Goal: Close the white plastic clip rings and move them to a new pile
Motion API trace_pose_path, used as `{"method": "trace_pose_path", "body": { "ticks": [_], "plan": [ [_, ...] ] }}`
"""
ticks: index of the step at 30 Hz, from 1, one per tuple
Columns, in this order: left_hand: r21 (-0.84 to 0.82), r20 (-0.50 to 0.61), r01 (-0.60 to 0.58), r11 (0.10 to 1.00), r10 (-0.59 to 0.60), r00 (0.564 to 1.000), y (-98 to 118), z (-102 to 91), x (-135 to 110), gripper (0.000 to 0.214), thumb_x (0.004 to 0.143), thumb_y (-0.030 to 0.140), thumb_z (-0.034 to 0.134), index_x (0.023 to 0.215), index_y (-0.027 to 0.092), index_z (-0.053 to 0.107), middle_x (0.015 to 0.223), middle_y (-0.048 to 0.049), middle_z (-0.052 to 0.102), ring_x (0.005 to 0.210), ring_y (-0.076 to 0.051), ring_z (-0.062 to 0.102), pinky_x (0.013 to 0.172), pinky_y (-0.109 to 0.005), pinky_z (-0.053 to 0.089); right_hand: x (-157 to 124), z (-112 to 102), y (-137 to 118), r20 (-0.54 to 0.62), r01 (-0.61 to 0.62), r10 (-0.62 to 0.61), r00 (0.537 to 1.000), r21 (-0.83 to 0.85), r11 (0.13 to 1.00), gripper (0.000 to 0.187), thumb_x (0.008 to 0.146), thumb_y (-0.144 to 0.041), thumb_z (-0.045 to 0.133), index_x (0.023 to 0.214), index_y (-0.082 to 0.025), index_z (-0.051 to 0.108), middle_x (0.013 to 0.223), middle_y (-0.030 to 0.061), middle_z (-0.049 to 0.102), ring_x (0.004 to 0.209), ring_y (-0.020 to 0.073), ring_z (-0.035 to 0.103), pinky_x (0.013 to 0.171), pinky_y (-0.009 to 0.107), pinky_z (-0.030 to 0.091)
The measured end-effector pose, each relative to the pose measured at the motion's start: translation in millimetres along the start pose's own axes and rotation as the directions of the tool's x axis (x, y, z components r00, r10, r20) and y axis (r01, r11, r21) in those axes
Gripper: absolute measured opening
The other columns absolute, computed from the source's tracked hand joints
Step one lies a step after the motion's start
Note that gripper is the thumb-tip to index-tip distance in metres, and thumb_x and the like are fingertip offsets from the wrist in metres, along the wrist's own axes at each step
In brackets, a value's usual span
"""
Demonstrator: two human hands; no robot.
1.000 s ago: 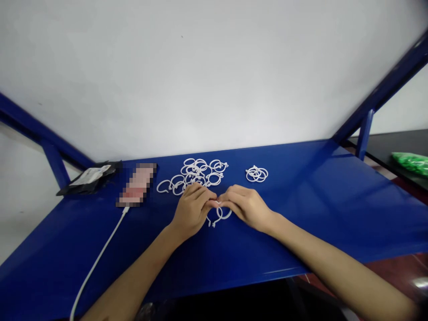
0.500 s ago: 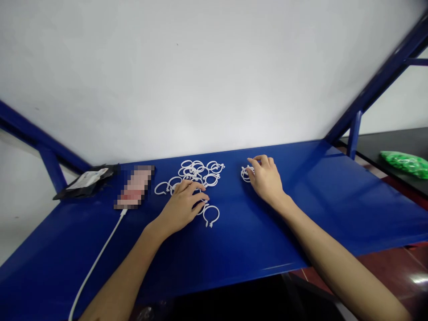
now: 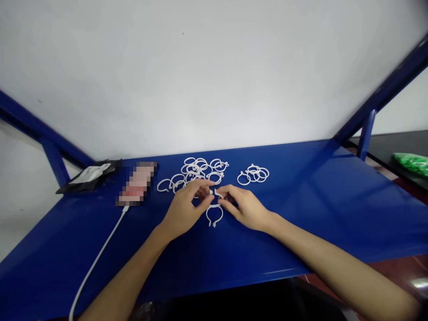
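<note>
Both hands meet over the front of a pile of white plastic rings (image 3: 200,166). Between them is a split white ring (image 3: 219,194) with its two small ends pointing away from me and a gap between them. My left hand (image 3: 187,207) pinches its left side, and my right hand (image 3: 248,207) pinches its right side; the fingers cover much of it. Just below lies another open white ring (image 3: 214,216), its ends toward me. To the right, a smaller group of white rings (image 3: 257,174) lies overlapping on the blue table (image 3: 301,200).
At the left, a blurred-out phone-like object (image 3: 137,183) has a white cable (image 3: 100,249) running to the front edge. Beside it is a black plastic packet (image 3: 90,176) with a pale label. A green bag (image 3: 413,162) sits on a dark surface at the far right.
My right hand has moved left from the smaller ring group, uncovering it. My left hand has shifted slightly right, and both hands now grip one ring together.
</note>
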State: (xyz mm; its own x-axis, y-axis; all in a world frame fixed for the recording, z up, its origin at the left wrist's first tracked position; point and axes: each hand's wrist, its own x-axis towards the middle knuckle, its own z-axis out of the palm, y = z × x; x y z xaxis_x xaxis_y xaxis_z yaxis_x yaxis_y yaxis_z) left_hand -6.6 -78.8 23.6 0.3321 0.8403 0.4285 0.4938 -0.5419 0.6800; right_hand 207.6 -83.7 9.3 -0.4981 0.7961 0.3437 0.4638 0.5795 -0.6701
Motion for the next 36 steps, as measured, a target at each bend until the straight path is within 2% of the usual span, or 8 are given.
{"method": "trace_pose_path", "body": {
  "ticks": [4, 9, 12, 16, 26, 31, 36],
  "plan": [
    [-0.118, 0.063, 0.043, 0.992, -0.036, 0.997, 1, 2.8, -2, 0.019, 0.09, 0.025, 0.067, 0.108, 0.025, 0.066, 0.084, 0.0037, 0.067, 0.073, -0.011, 0.065, 0.07, -0.024, 0.054, 0, -2, 2, -0.042, 0.018, -0.019, 0.999, -0.012, 1.0, 0.017, 0.103, -0.026, 0.048, 0.113, -0.019, 0.06, 0.099, 0.0047, 0.072, 0.082, 0.0151, 0.068, 0.074, 0.028, 0.052],
    [-0.186, 0.112, 0.103, 0.977, -0.083, 0.99, 5, -1.0, 0, 0.013, 0.087, 0.033, 0.071, 0.085, 0.022, 0.067, 0.076, 0.0045, 0.067, 0.068, -0.01, 0.062, 0.066, -0.022, 0.051, -1, -6, -1, -0.003, 0.119, -0.119, 0.993, 0.023, 0.993, 0.017, 0.104, -0.027, 0.047, 0.105, -0.02, 0.063, 0.098, 0.0046, 0.07, 0.085, 0.0147, 0.066, 0.075, 0.028, 0.052],
    [-0.162, 0.134, 0.07, 0.984, -0.048, 0.99, 7, -1.9, 2, 0.017, 0.089, 0.031, 0.069, 0.076, 0.021, 0.066, 0.07, 0.0054, 0.064, 0.063, -0.01, 0.058, 0.063, -0.022, 0.047, -2, -8, -4, 0.022, 0.18, -0.182, 0.983, 0.072, 0.981, 0.018, 0.104, -0.026, 0.048, 0.103, -0.019, 0.064, 0.094, 0.0046, 0.07, 0.082, 0.0141, 0.065, 0.074, 0.027, 0.052],
    [-0.11, 0.119, 0.022, 0.994, -0.009, 0.993, 5, 0.5, 2, 0.013, 0.086, 0.022, 0.072, 0.074, 0.021, 0.066, 0.073, 0.0058, 0.065, 0.068, -0.011, 0.059, 0.068, -0.024, 0.046, -2, -11, -6, 0.024, 0.215, -0.219, 0.975, 0.105, 0.971, 0.018, 0.104, -0.024, 0.049, 0.103, -0.018, 0.066, 0.093, 0.0046, 0.071, 0.08, 0.014, 0.065, 0.073, 0.027, 0.052],
    [0.043, 0.054, -0.041, 0.998, 0.038, 0.998, -5, 12.3, -3, 0.022, 0.079, 0.003, 0.07, 0.068, 0.021, 0.065, 0.073, 0.006, 0.067, 0.076, -0.014, 0.06, 0.078, -0.029, 0.044, -1, -9, 4, 0.066, 0.278, -0.281, 0.958, 0.044, 0.96, 0.022, 0.104, -0.023, 0.048, 0.104, -0.017, 0.069, 0.089, 0.0046, 0.072, 0.077, 0.0144, 0.064, 0.071, 0.026, 0.051],
    [0.068, 0.069, -0.079, 0.995, 0.074, 0.995, -7, 13.7, -2, 0.024, 0.081, 0.004, 0.069, 0.066, 0.022, 0.065, 0.071, 0.006, 0.068, 0.073, -0.014, 0.059, 0.077, -0.029, 0.044, -2, -7, 7, 0.102, 0.306, -0.3, 0.948, -0.052, 0.95, 0.028, 0.106, -0.025, 0.044, 0.105, -0.017, 0.07, 0.088, 0.0054, 0.071, 0.079, 0.0158, 0.065, 0.071, 0.027, 0.051],
    [0.126, 0.033, -0.144, 0.982, 0.141, 0.99, -12, 15.8, -1, 0.014, 0.087, 0.019, 0.072, 0.075, 0.021, 0.065, 0.075, 0.0039, 0.068, 0.076, -0.015, 0.059, 0.078, -0.031, 0.045, 0, -9, 10, 0.059, 0.259, -0.254, 0.965, -0.101, 0.96, 0.027, 0.106, -0.027, 0.044, 0.104, -0.019, 0.069, 0.095, 0.0065, 0.073, 0.084, 0.0164, 0.065, 0.075, 0.029, 0.053]
  ]
}}
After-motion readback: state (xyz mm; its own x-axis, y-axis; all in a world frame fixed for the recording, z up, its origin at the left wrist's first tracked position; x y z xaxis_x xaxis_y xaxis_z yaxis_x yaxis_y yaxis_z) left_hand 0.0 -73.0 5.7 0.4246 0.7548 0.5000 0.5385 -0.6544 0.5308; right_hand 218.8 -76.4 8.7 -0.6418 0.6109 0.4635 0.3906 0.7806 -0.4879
